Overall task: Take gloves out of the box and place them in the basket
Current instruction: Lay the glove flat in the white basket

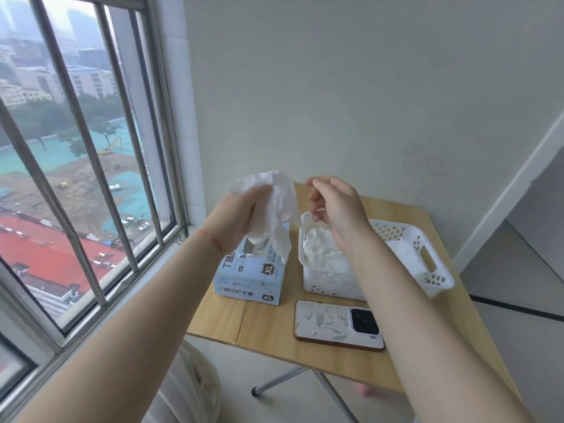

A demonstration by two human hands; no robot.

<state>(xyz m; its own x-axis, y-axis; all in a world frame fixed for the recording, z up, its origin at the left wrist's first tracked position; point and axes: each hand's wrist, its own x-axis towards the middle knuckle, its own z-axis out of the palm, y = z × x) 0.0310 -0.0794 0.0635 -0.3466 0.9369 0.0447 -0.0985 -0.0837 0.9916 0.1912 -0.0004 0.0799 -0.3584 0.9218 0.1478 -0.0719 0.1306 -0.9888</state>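
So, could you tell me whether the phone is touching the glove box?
Apart. The head view shows bare tabletop between the phone and the glove box.
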